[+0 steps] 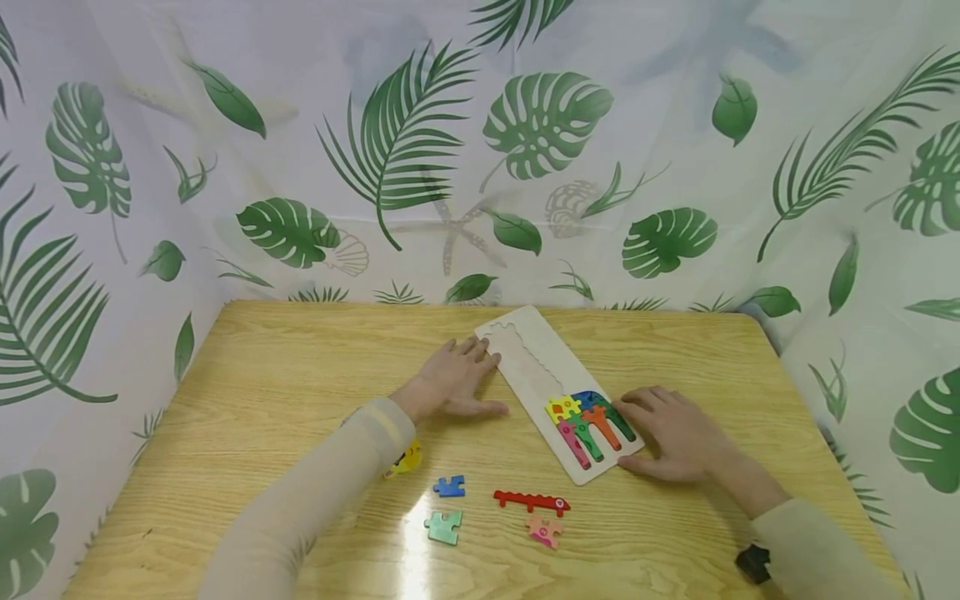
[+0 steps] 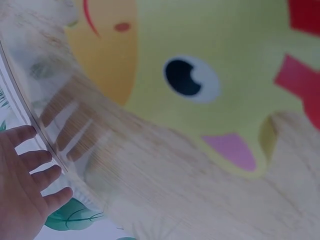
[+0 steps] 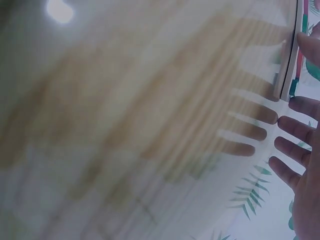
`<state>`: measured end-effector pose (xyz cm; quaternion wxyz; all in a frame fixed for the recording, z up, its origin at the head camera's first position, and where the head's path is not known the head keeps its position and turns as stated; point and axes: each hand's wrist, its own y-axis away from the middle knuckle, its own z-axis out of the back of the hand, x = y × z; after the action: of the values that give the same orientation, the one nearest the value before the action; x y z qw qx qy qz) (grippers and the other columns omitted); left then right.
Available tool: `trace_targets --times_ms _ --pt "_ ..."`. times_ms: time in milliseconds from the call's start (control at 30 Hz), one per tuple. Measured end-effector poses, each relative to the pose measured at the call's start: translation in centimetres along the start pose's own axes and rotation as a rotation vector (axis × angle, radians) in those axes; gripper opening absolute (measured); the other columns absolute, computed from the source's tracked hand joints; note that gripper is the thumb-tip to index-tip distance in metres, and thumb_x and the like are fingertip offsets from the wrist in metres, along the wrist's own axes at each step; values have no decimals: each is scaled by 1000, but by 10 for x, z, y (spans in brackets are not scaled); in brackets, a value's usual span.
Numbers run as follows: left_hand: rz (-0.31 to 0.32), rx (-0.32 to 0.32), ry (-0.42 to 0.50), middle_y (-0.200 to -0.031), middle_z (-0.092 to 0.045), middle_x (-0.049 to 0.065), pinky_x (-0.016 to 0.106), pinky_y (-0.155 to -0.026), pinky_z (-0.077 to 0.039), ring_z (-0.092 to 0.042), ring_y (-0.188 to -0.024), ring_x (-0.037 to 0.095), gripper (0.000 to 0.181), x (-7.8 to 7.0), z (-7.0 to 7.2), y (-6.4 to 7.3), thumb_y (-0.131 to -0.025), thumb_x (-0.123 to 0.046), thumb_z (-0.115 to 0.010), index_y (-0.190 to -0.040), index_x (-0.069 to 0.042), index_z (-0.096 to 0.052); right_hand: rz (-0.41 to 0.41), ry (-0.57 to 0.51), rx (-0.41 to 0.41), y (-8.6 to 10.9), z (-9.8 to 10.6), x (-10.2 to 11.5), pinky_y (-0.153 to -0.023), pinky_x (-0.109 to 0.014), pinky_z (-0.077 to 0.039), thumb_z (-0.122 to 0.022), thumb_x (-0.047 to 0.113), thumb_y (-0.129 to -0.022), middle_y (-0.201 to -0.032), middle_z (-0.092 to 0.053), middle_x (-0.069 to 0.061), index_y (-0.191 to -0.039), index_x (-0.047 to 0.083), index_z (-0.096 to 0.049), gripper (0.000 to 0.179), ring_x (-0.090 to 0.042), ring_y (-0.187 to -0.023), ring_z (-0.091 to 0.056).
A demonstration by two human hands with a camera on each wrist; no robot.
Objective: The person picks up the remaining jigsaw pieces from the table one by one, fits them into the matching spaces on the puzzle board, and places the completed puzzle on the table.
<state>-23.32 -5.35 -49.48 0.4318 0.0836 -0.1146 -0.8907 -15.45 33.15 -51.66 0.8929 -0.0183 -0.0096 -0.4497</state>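
A pale wooden puzzle board [image 1: 517, 358] lies slanted on the table. Colourful interlocking pieces [image 1: 588, 421] sit in its near end, forming a body and legs, while a long wavy-edged outline of bare wood runs through the far part. My left hand [image 1: 461, 379] has its fingers spread, with fingertips at the board's upper left edge. On the opposite side, my right hand [image 1: 675, 437] touches the lower right edge with thumb and fingers, lightly bent. Close to the left wrist camera is a yellow giraffe-head piece [image 2: 200, 80], partly hidden by the left sleeve in the head view.
Loose puzzle pieces lie nearer me: a blue one [image 1: 450, 487], a green one [image 1: 444, 527], a long red one [image 1: 531, 502] and a pink one [image 1: 544, 531]. A leaf-printed cloth [image 1: 450, 150] encloses the wooden table [image 1: 300, 367] at the back and sides.
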Motion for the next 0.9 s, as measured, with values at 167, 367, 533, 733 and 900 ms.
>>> trace_targets --times_ms 167,367,533,733,900 --pt "8 -14 5 -176 -23 16 56 -133 -22 -22 -165 35 99 1 0 -1 -95 -84 -41 -168 -17 -28 9 -6 1 -2 -2 3 -107 -58 -51 -71 68 -87 -139 -64 -10 -145 13 -62 80 -32 -127 -60" --pt "18 -7 -5 -176 -24 17 56 -133 -23 -24 -164 36 99 2 1 -1 -95 -84 -40 -168 -17 -28 20 -13 -8 -3 -5 7 -106 -56 -52 -74 63 -86 -139 -64 -8 -142 15 -64 76 -30 -126 -60" --pt "18 -2 -4 -175 -24 18 54 -133 -24 -25 -164 36 100 1 2 -1 -96 -83 -41 -168 -15 -28 32 -23 -19 -3 -5 11 -107 -55 -52 -76 63 -85 -139 -65 -7 -141 16 -65 74 -29 -126 -60" --pt "30 -7 -7 -175 -24 18 54 -133 -24 -25 -164 36 102 0 4 -2 -95 -83 -42 -167 -12 -28 59 -16 -39 -6 -3 16 -107 -55 -52 -75 67 -86 -139 -66 -6 -140 16 -66 75 -30 -127 -60" --pt "42 -17 -26 -175 -25 18 54 -133 -24 -26 -164 36 103 -1 3 -3 -95 -84 -42 -167 -11 -29 81 -16 -47 -8 -2 18 -107 -54 -52 -75 67 -85 -138 -66 -5 -140 16 -67 75 -29 -127 -61"
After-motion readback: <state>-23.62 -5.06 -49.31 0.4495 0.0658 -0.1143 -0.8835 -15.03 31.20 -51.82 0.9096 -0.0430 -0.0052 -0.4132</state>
